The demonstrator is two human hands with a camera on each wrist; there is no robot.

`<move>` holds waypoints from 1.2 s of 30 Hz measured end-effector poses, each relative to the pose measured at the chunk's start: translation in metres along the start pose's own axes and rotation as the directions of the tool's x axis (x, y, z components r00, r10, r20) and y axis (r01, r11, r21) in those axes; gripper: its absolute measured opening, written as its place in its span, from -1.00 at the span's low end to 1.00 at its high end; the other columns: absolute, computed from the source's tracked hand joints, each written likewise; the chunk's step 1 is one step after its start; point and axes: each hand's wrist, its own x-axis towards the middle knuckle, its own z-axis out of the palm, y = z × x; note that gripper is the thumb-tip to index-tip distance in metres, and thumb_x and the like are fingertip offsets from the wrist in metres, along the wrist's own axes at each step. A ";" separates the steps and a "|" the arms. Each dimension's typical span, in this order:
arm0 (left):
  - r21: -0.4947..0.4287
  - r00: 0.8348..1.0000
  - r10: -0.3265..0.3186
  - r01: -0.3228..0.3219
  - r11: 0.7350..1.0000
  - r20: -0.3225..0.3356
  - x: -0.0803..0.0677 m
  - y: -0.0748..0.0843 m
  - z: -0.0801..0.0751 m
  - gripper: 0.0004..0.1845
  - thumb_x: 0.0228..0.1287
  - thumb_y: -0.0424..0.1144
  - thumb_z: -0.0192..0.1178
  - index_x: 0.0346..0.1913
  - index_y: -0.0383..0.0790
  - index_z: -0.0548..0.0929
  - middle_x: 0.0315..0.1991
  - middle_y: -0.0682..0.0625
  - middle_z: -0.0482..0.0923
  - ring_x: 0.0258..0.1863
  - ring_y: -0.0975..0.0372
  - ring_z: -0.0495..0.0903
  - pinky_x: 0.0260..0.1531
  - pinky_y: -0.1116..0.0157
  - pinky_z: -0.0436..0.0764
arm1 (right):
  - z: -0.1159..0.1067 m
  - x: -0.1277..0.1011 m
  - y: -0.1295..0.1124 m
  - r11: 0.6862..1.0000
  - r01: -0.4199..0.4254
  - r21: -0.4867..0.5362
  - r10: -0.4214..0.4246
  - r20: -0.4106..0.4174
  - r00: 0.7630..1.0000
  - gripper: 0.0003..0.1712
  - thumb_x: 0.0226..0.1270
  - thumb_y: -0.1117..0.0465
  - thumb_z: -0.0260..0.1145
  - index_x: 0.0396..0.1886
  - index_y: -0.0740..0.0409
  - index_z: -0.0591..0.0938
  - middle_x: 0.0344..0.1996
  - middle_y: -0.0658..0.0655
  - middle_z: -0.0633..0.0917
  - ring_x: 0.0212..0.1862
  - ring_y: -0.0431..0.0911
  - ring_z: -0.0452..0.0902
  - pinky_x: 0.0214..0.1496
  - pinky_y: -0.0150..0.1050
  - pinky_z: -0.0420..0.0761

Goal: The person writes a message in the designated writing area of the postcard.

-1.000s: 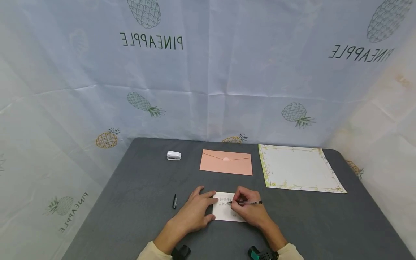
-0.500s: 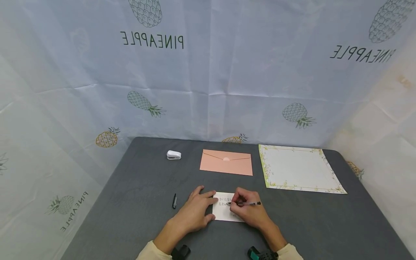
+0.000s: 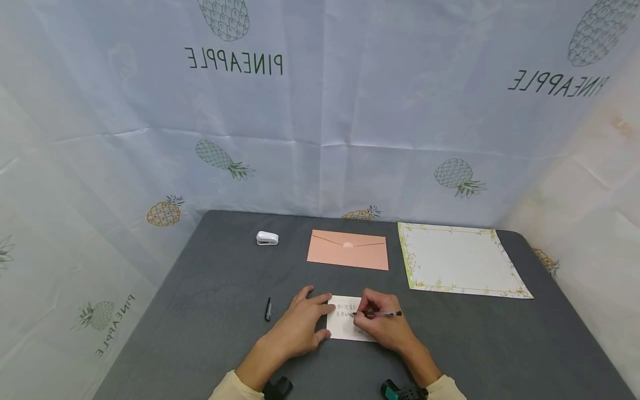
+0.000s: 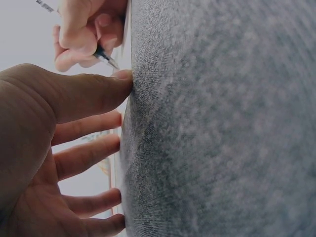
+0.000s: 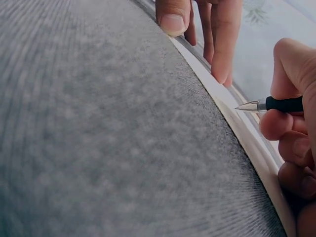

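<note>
Shifted slightly nearer, the pen (image 3: 386,314) is pinched in the right hand (image 3: 387,326), tip at the card (image 3: 344,329) beneath; should the left hand (image 3: 302,325), fingers outstretched left of that grip, ease off, the card may skid.

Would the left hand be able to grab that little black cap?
Probably yes. The black cap lies on the table close to the left hand, and nothing seems to be between them. That hand is touching the white card, though, so it would have to lift off first.
</note>
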 end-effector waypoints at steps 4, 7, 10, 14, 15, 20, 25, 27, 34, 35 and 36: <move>0.009 1.000 0.003 -0.003 1.000 -0.001 0.001 0.000 0.000 -0.45 0.27 -0.14 0.62 0.32 -0.11 0.79 0.49 -0.05 0.62 0.58 -0.26 0.40 0.61 -0.23 0.39 | -0.001 0.000 0.000 0.999 0.013 0.030 -0.013 -0.002 1.000 -0.57 0.04 0.51 0.45 -0.48 -0.18 0.60 -0.58 -0.21 0.57 -0.53 -0.38 0.39 -0.51 -0.47 0.34; 0.017 1.000 0.011 -0.011 1.000 -0.001 0.003 0.000 0.000 -0.45 0.26 -0.14 0.62 0.31 -0.12 0.80 0.48 -0.05 0.63 0.57 -0.26 0.42 0.60 -0.23 0.40 | -0.002 0.000 -0.001 0.999 0.025 0.044 -0.025 0.006 1.000 -0.58 0.05 0.51 0.45 -0.48 -0.18 0.60 -0.59 -0.21 0.56 -0.53 -0.39 0.37 -0.52 -0.47 0.34; 0.018 1.000 0.015 -0.015 1.000 0.006 0.004 0.000 0.000 -0.45 0.25 -0.14 0.63 0.31 -0.12 0.80 0.47 -0.05 0.63 0.57 -0.26 0.42 0.60 -0.24 0.39 | -0.002 0.000 0.000 0.998 0.029 0.049 -0.030 0.010 1.000 -0.58 0.04 0.50 0.44 -0.49 -0.19 0.59 -0.61 -0.22 0.54 -0.54 -0.40 0.35 -0.52 -0.48 0.32; 0.024 1.000 0.017 -0.017 1.000 0.014 0.005 0.000 0.000 -0.45 0.25 -0.13 0.63 0.31 -0.11 0.80 0.47 -0.04 0.64 0.57 -0.25 0.42 0.60 -0.25 0.39 | -0.002 -0.001 0.000 0.998 0.030 0.049 -0.030 0.007 1.000 -0.57 0.03 0.50 0.44 -0.50 -0.20 0.59 -0.62 -0.23 0.53 -0.55 -0.41 0.35 -0.52 -0.49 0.31; 0.026 1.000 0.018 -0.018 0.999 0.014 0.005 -0.001 0.000 -0.44 0.25 -0.13 0.63 0.31 -0.11 0.80 0.47 -0.04 0.64 0.57 -0.25 0.43 0.60 -0.25 0.39 | -0.002 -0.001 0.000 0.999 0.028 0.044 -0.029 0.001 1.000 -0.57 0.03 0.50 0.44 -0.50 -0.20 0.58 -0.62 -0.23 0.53 -0.55 -0.40 0.34 -0.52 -0.49 0.31; 0.028 1.000 0.016 -0.017 0.999 0.012 0.003 -0.001 0.002 -0.45 0.24 -0.13 0.63 0.30 -0.10 0.80 0.46 -0.04 0.65 0.55 -0.26 0.44 0.59 -0.24 0.41 | -0.002 -0.002 0.001 1.000 0.006 0.005 -0.006 -0.055 0.998 -0.55 0.02 0.49 0.45 -0.52 -0.23 0.57 -0.61 -0.23 0.56 -0.55 -0.38 0.38 -0.51 -0.47 0.37; 0.021 1.000 0.019 -0.019 1.000 0.008 0.003 0.000 0.002 -0.45 0.24 -0.14 0.63 0.30 -0.11 0.80 0.46 -0.05 0.65 0.55 -0.26 0.44 0.59 -0.25 0.40 | -0.003 -0.003 0.002 1.000 -0.025 -0.002 0.024 -0.062 0.998 -0.56 0.05 0.48 0.46 -0.50 -0.23 0.58 -0.58 -0.22 0.59 -0.52 -0.36 0.43 -0.49 -0.46 0.41; 0.014 1.000 0.021 -0.021 1.000 0.009 0.002 0.000 0.002 -0.45 0.24 -0.15 0.64 0.30 -0.12 0.80 0.45 -0.05 0.65 0.55 -0.28 0.44 0.58 -0.26 0.41 | -0.002 -0.004 0.001 1.000 -0.031 0.000 0.031 -0.052 0.998 -0.56 0.06 0.48 0.46 -0.50 -0.23 0.59 -0.57 -0.22 0.61 -0.52 -0.36 0.44 -0.49 -0.46 0.41; -0.003 1.000 0.017 -0.017 1.000 0.001 0.000 0.001 0.000 -0.45 0.24 -0.18 0.63 0.30 -0.14 0.80 0.46 -0.07 0.64 0.56 -0.28 0.43 0.59 -0.26 0.40 | -0.001 -0.004 0.000 1.000 -0.016 -0.021 0.015 -0.037 0.999 -0.55 0.07 0.47 0.46 -0.49 -0.26 0.59 -0.59 -0.25 0.60 -0.52 -0.37 0.42 -0.50 -0.47 0.37; -0.001 1.000 0.017 -0.017 1.000 -0.002 0.000 0.000 0.000 -0.45 0.24 -0.18 0.63 0.30 -0.14 0.80 0.46 -0.07 0.64 0.56 -0.27 0.42 0.59 -0.26 0.40 | -0.001 -0.003 0.000 1.000 -0.012 -0.020 0.011 -0.041 0.999 -0.55 0.06 0.48 0.46 -0.50 -0.26 0.59 -0.59 -0.25 0.60 -0.53 -0.37 0.42 -0.50 -0.47 0.37; 0.002 1.000 0.017 -0.017 1.000 -0.003 0.000 0.001 0.000 -0.45 0.24 -0.17 0.63 0.30 -0.14 0.80 0.46 -0.07 0.64 0.56 -0.27 0.43 0.59 -0.25 0.40 | -0.002 -0.003 -0.001 1.000 -0.010 -0.015 0.009 -0.043 0.999 -0.54 0.06 0.48 0.46 -0.50 -0.25 0.58 -0.59 -0.25 0.59 -0.53 -0.37 0.41 -0.50 -0.47 0.36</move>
